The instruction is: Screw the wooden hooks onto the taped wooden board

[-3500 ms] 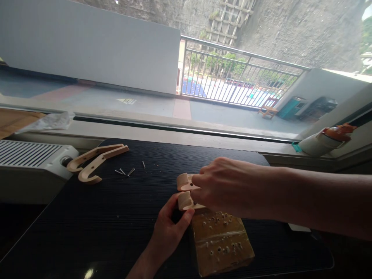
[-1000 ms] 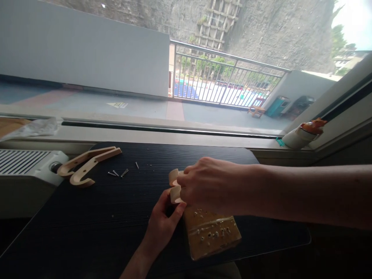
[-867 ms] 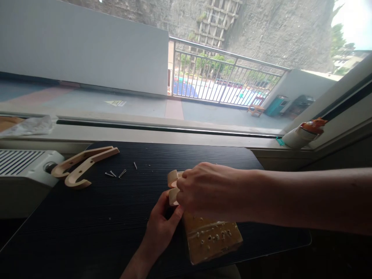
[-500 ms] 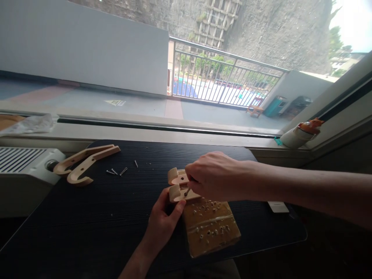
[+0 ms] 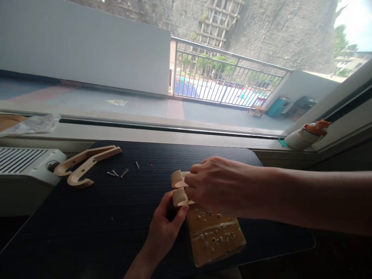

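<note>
Two pale wooden hooks lie side by side on a brown block (image 5: 216,248) pitted with several small holes and covered in shiny clear film or tape. My left hand (image 5: 164,221) pinches the curved end of the nearer wooden hook (image 5: 179,197) between thumb and fingers. Just behind it is the farther wooden hook (image 5: 176,179). My right hand (image 5: 213,184) is closed above both hooks and covers their straight parts. Whatever sits in its fingers is hidden now. A thin metal shaft showed there half a second ago.
Two more wooden hooks (image 5: 80,174) rest at the left of the dark table (image 5: 95,228). Several loose screws (image 5: 124,173) lie near them. A white radiator (image 5: 29,162) stands at the left, and a light-coloured container (image 5: 300,138) is on the windowsill at the right.
My right hand has turned and come down nearer the hooks, so the metal shaft no longer shows. My left hand keeps its hold. The whole view has shifted slightly.
</note>
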`<state>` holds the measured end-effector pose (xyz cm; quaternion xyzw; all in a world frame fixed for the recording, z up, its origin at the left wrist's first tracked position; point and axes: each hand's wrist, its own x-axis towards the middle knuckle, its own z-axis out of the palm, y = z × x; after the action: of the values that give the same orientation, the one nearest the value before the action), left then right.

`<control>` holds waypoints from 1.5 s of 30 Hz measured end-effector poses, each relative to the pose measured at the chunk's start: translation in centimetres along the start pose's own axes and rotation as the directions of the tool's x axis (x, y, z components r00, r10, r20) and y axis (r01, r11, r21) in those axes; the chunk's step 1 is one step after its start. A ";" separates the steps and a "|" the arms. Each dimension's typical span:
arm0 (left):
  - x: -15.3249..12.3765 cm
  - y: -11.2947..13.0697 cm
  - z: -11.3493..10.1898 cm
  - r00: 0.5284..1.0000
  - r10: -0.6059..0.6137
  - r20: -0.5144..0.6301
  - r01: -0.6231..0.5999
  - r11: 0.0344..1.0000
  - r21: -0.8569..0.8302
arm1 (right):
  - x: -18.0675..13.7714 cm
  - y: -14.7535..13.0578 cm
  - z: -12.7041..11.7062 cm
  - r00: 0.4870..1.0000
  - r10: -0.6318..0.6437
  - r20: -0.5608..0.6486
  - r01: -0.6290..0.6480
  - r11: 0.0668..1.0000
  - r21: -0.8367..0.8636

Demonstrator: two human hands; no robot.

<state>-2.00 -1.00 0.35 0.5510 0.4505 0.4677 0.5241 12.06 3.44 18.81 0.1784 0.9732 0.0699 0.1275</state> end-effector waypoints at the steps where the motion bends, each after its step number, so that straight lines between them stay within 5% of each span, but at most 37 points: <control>1: 0.0 0.0 0.0 1.000 -0.005 0.002 0.005 1.000 -0.001 | -0.1 0.2 0.1 1.000 0.000 -0.003 0.000 1.000 0.005; 37: 0.1 -0.2 0.1 1.000 -0.007 -0.014 0.007 1.000 0.006 | -0.4 0.8 0.0 0.998 0.002 0.070 -0.010 0.994 0.111; 45: 0.2 0.1 0.0 0.999 -0.027 -0.025 0.028 0.999 0.026 | 0.9 0.1 0.6 0.995 0.029 0.091 -0.030 1.000 0.001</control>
<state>-1.99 -0.78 0.50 0.5457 0.4705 0.4614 0.5176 11.46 3.89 18.02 0.1959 0.9637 0.0625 0.1706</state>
